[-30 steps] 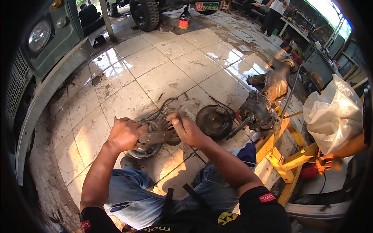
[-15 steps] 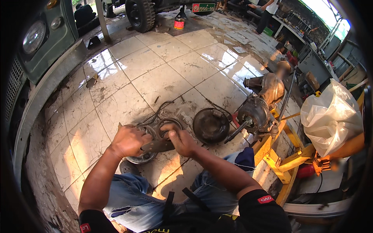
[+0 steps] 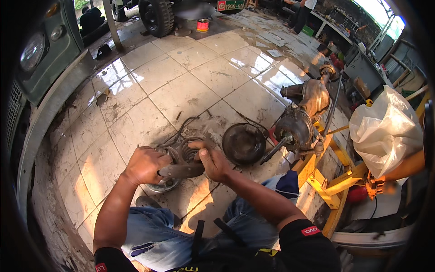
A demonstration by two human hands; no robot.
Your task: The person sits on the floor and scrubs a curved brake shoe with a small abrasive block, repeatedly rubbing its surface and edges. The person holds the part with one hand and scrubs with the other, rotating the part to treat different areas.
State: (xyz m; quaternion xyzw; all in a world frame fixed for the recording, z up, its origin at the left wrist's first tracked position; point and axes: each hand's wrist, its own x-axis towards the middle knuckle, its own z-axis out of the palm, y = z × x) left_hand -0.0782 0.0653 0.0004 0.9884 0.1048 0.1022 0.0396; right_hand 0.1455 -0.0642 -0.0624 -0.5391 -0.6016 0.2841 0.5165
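Observation:
A curved, dark brown metal piece that looks like a brake shoe (image 3: 183,171) spans the gap between my hands. My left hand (image 3: 148,166) is closed round its left end. At the other end, my right hand (image 3: 213,163) grips it with the thumb raised and the fingers partly curled; their tips are hard to make out. Directly below lies a round metal wheel part (image 3: 164,186), mostly covered by my hands and the shoe. To the right of my right hand a dark, dish-shaped brake drum (image 3: 244,144) rests on the tiles.
An axle housing (image 3: 315,99) with a protruding shaft sits on a yellow stand (image 3: 324,186) at the right. Beside it is a clear plastic bag (image 3: 383,131). A dark cable (image 3: 183,127) lies beyond my hands. A green vehicle (image 3: 54,54) stands at left, a red tin (image 3: 202,26) farther back.
The brake shoe has turned, showing its curved side more plainly. My right fingers have loosened from a tighter curl and shifted slightly. My left hand stays on its end.

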